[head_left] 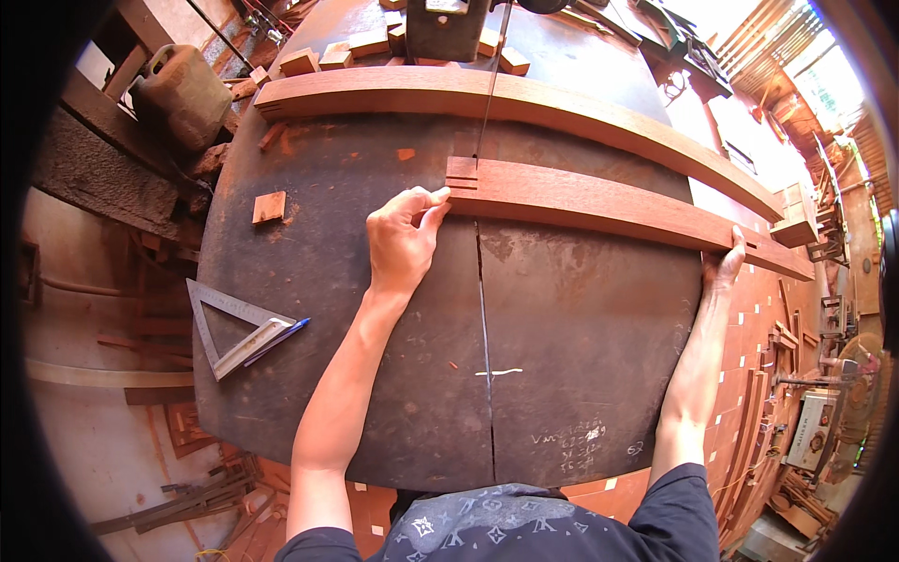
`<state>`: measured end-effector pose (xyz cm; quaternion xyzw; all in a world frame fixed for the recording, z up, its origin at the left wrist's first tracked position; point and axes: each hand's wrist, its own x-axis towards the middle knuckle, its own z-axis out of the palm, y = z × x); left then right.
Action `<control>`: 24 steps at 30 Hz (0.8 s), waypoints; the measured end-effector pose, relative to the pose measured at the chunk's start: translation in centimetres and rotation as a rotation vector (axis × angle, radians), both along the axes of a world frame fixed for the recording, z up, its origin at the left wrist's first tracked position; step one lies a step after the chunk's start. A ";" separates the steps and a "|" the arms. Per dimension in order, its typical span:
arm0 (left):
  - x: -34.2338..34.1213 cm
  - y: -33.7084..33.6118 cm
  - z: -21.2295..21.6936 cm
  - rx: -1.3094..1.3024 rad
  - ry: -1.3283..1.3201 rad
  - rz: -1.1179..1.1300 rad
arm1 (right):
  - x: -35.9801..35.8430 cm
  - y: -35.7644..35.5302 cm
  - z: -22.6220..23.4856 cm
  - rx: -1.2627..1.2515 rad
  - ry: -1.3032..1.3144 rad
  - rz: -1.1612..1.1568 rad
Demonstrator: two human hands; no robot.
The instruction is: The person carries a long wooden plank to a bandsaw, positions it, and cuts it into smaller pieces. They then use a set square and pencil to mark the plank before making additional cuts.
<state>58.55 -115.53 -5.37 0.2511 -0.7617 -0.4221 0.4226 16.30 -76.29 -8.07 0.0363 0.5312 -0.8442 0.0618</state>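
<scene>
Up top left, a grey jerrycan [180,94] sits off the table [375,356]; capped, so contents can't be told.

Your left hand [403,245] has thumb & fingers pressed against the notched end of the near rail [599,204], fingers curled, not wrapped round it. Your right hand [723,267] hooks over the rail's far end at the table's right edge, fingers curled on the wood; how tight, can't tell. The rail lies flat across the table, w/ its notched end just beside the blade [489,84], which comes down from above.

Behind the rail lies a longer curved board [487,98], apart from it. Offcuts [323,58] are piled past that. A small block [269,207] lies left of your left hand. A metal square [234,328] w/ a blue pen [279,339] sits near the table's left edge. The table's slot [483,318] runs toward you from the blade.
</scene>
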 end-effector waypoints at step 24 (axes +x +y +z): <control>0.2 -0.1 -0.3 -0.060 0.028 0.005 | 0.4 -0.7 0.4 0.048 -0.027 -0.029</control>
